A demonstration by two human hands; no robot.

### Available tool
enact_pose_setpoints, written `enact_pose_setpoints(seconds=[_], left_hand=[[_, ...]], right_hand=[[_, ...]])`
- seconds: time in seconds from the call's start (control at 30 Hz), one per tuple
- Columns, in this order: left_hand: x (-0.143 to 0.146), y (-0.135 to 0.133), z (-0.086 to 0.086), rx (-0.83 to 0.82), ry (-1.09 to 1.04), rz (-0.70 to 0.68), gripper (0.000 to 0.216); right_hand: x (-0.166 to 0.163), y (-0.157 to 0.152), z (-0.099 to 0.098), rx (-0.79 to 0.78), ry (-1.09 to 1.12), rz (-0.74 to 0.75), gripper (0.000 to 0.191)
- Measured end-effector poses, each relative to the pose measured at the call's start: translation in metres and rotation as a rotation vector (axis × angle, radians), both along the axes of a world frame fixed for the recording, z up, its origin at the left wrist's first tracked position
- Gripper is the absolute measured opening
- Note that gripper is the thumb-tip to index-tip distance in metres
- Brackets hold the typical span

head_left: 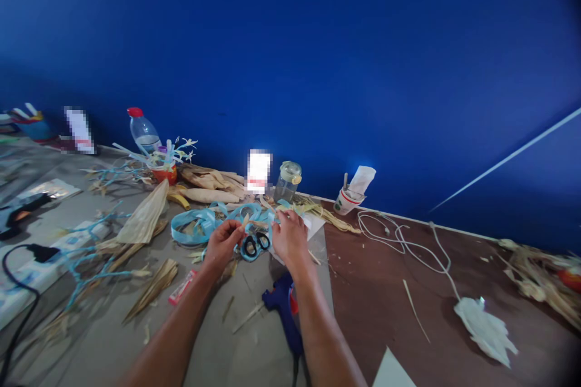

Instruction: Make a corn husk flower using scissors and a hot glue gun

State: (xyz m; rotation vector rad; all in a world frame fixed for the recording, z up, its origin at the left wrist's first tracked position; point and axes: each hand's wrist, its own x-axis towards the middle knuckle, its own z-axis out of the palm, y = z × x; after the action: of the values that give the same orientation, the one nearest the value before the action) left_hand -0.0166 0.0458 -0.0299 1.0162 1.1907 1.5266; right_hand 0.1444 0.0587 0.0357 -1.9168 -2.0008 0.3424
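Note:
My left hand (224, 243) and my right hand (287, 236) are held close together over the table, fingers pinched on a small pale strip of dried husk (246, 222) between them. Just below the hands lie blue-handled scissors (253, 245). A tangle of light blue ribbon (204, 224) curls on the table behind and left of my hands. A blue glue gun (282, 305) lies between my forearms.
Dried corn husks (211, 184) and blue-wrapped stems (91, 266) are scattered left. A water bottle (143, 130), a glass jar (287, 181), a paper cup (347, 199) stand near the blue wall. A white cable (403, 242) crosses the brown table on the right.

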Motion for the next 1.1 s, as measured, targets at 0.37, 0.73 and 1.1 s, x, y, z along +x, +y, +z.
enact_pose_setpoints(seconds=[0.37, 0.73, 1.1], left_hand=[[0.002, -0.002, 0.006, -0.005, -0.013, -0.031, 0.033], [0.005, -0.004, 0.009, 0.007, -0.001, -0.079, 0.037], [0.002, -0.004, 0.007, 0.036, 0.044, -0.076, 0.028]], right_hand=[[-0.006, -0.003, -0.006, 0.073, 0.077, 0.033, 0.058], [-0.021, -0.006, -0.004, 0.035, 0.665, 0.288, 0.017], [-0.016, -0.003, -0.006, -0.037, 0.932, 0.190, 0.019]])
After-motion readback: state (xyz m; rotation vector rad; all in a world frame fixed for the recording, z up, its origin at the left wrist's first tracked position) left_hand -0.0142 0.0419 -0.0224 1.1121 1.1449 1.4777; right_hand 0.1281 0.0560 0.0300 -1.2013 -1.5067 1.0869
